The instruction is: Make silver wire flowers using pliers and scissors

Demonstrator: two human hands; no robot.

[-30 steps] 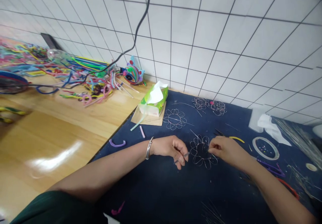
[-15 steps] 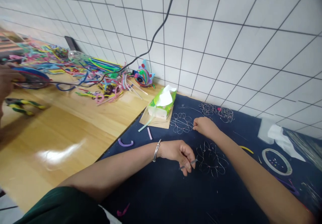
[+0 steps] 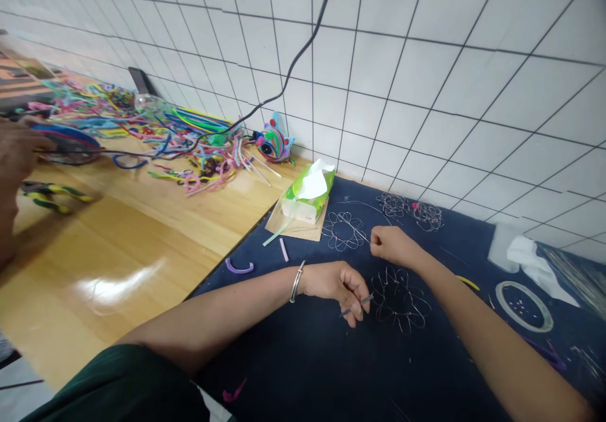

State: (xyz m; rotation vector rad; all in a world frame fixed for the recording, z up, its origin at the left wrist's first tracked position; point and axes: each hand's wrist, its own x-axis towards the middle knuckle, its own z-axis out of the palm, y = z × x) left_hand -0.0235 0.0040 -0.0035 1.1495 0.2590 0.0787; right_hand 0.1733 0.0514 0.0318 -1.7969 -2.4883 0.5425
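Wire (image 3: 360,233), thin and straight, ran across the far flower (image 3: 341,248) to the right hand (image 3: 391,245), whose fingertips appeared closed on its end, a pinch suited to something so fine. The left hand (image 3: 343,289) had its grip closed on a short grey strip (image 3: 367,299), slanted between thumb and fingers just above a dark cloth (image 3: 303,365), perhaps to keep it handy while the right hand was busy. Both flowers were looped from wire and lay flat on the cloth: the far one near a green tissue pack (image 3: 305,198) resting on brown card (image 3: 308,233), the near flower (image 3: 400,311) between the left hand and the right forearm. The dark ground probably made such thin loops easier to see. At right, a round dish (image 3: 500,297) held tiny beads (image 3: 522,308), likely so they would not scatter. At the far left, over the wooden table (image 3: 156,327), a co-worker's hand (image 3: 14,150) was near yellow-handled pliers (image 3: 45,198); its grip could not be told.
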